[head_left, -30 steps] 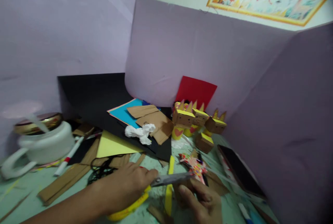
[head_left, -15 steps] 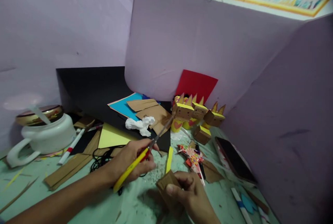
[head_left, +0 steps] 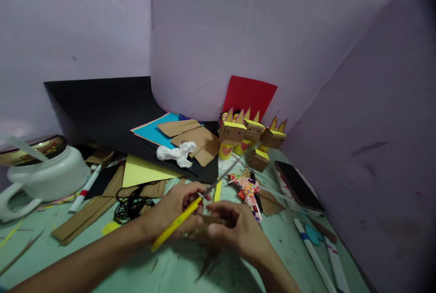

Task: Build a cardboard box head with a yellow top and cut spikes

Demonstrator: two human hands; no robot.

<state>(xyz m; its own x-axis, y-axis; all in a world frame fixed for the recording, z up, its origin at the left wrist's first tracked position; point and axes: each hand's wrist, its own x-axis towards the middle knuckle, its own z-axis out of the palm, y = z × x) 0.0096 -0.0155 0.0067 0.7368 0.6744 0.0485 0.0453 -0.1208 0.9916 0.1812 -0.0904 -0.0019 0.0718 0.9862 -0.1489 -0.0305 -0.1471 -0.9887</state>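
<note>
Since half a second ago, your right hand (head_left: pixel 238 229) has slid left and now meets your left hand (head_left: pixel 177 213) over the cardboard piece (head_left: pixel 204 229), and your view has tipped lower toward the tabletop (head_left: pixel 102 261). Your left hand's grip is clenched around the yellow-handled scissors (head_left: pixel 190 213), whose blades point up and to the right toward the cardboard figures (head_left: pixel 250 136). Your right hand's grip pinches the cardboard piece, which sits low between both hands, just above the tabletop and mostly hidden by your fingers (head_left: pixel 218 209). Just beyond your hands lies a yellow strip (head_left: pixel 218 189), and to its right a patterned paper star (head_left: pixel 247 188). A tangle of black cord (head_left: pixel 131 203) sits just left of your left hand, beside long cardboard strips (head_left: pixel 81 218). Further back you have a yellow sheet (head_left: pixel 143 172), crumpled white paper (head_left: pixel 175 153), brown cardboard flaps (head_left: pixel 195 138) and a blue sheet (head_left: pixel 153 129) on black paper (head_left: pixel 102 111). A red sheet (head_left: pixel 250 95) leans on the lilac screen behind the figures. A white pot (head_left: pixel 44 175) stands at far left, a dark phone (head_left: pixel 298 186) at right.
</note>
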